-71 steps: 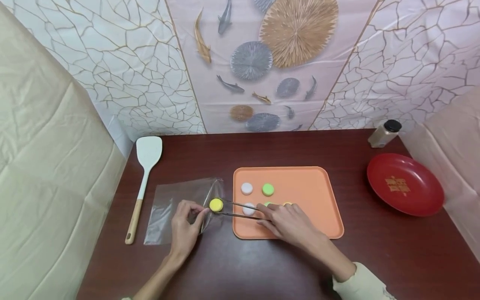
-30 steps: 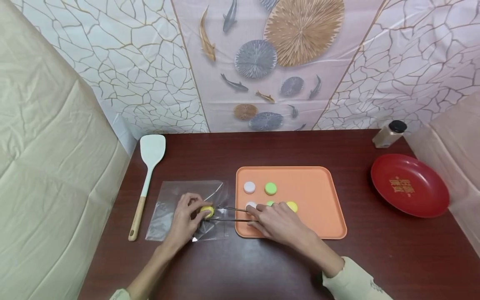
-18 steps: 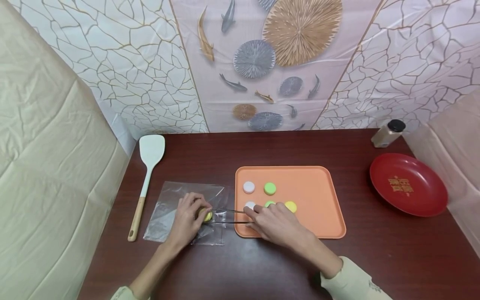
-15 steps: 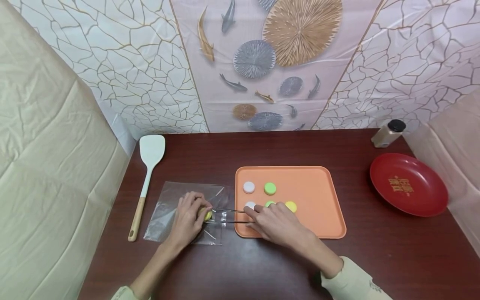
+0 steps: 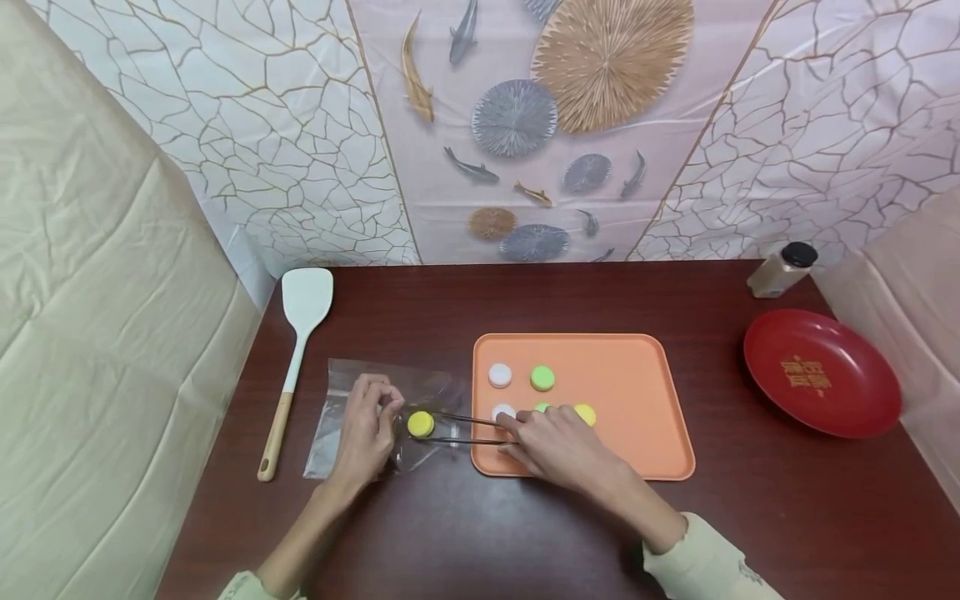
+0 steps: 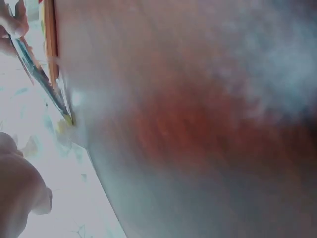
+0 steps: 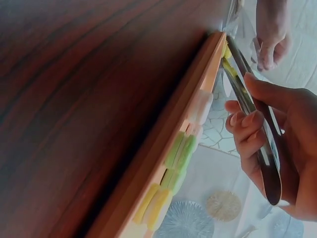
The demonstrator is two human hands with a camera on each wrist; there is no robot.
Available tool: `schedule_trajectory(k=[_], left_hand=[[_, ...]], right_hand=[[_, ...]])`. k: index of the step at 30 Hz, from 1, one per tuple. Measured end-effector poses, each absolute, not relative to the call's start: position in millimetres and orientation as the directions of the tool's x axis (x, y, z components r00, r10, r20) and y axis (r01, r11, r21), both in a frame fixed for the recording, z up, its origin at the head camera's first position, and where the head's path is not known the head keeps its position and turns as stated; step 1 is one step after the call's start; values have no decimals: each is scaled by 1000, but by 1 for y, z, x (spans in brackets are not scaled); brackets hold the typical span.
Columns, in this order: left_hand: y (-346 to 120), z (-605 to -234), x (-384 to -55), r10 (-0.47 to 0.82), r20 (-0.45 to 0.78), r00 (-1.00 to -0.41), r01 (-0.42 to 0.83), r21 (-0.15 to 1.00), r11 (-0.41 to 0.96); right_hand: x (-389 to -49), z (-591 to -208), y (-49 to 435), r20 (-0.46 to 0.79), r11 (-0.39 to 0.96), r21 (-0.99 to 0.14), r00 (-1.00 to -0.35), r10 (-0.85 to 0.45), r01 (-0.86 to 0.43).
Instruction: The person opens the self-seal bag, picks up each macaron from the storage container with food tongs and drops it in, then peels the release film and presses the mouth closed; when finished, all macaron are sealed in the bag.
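Observation:
A yellow macaron [image 5: 421, 424] sits between the tips of metal tongs [image 5: 468, 442], over the open end of a clear plastic bag [image 5: 324, 442]. My right hand [image 5: 562, 442] grips the tongs, fingers and thumb wrapped round both arms, as the right wrist view shows. Just left of the macaron, my left hand [image 5: 365, 433] pinches the bag's edge between thumb and fingertips, apart from the macaron. The orange tray [image 5: 622, 375] beside the bag carries several macarons: white [image 5: 500, 375], green [image 5: 542, 378] and yellow [image 5: 585, 414], some partly hidden by my right hand.
A white spatula [image 5: 306, 300] with a wooden handle lies at the left. On the right are a red oval plate [image 5: 847, 375] and a black-capped jar [image 5: 782, 271]. Patterned cloth [image 5: 300, 125] stands behind the table.
My left fingers have drawn back left from the yellow macaron to the bag's edge, lifting it. The macaron now shows fully between the tong tips; earlier those fingers partly covered it.

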State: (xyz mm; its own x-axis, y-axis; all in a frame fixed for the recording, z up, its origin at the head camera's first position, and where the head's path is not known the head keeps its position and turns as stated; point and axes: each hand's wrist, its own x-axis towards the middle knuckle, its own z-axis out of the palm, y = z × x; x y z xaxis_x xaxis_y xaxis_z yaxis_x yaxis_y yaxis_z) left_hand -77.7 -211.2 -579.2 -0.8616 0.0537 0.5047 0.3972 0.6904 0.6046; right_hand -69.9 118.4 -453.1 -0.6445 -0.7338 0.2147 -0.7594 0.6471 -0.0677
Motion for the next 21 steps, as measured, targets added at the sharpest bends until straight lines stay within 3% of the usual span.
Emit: schedule_trajectory(k=[14,21], left_hand=[[-198,-567,-71,0,493,-870,397,700,593],[-179,-517,-53,-33,507,-862,424,754,502]], right_hand=[[-77,-434,134,152,620,-244,-661,-735,-746],[-83,-438,120,184,590,-163,-612,-769,-790]])
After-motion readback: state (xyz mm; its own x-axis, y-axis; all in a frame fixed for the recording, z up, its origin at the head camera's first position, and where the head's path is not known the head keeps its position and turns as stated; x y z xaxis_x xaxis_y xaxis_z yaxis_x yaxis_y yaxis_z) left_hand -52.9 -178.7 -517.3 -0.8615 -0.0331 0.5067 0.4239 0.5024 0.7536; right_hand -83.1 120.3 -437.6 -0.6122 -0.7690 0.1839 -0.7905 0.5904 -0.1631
